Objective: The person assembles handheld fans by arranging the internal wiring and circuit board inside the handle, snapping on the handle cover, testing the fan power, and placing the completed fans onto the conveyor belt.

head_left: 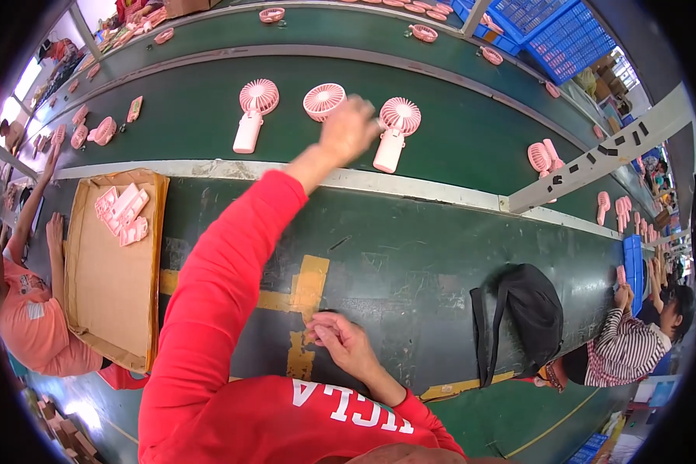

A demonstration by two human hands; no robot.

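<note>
My left hand (351, 133) reaches across to the green conveyor belt, smeared by motion. It covers the lower part of a pink round fan piece (324, 101), and I cannot tell whether its fingers grip it. To its right, close to the fingertips, lies a pink handheld fan (400, 117) with a pale handle. Another pink handheld fan (257, 99) lies on the belt to the left. My right hand (345, 344) is low over the near edge of the green worktable (398, 267), beside yellow tape. Its fingers are curled in; what they hold, if anything, is hidden.
A shallow cardboard tray (104, 286) with pink plastic parts (124, 210) stands at the left, beside a co-worker (42, 313). On the right lies a black bag (530, 313); a metal post (603, 151) slants over the belt. Another co-worker (626, 344) sits far right.
</note>
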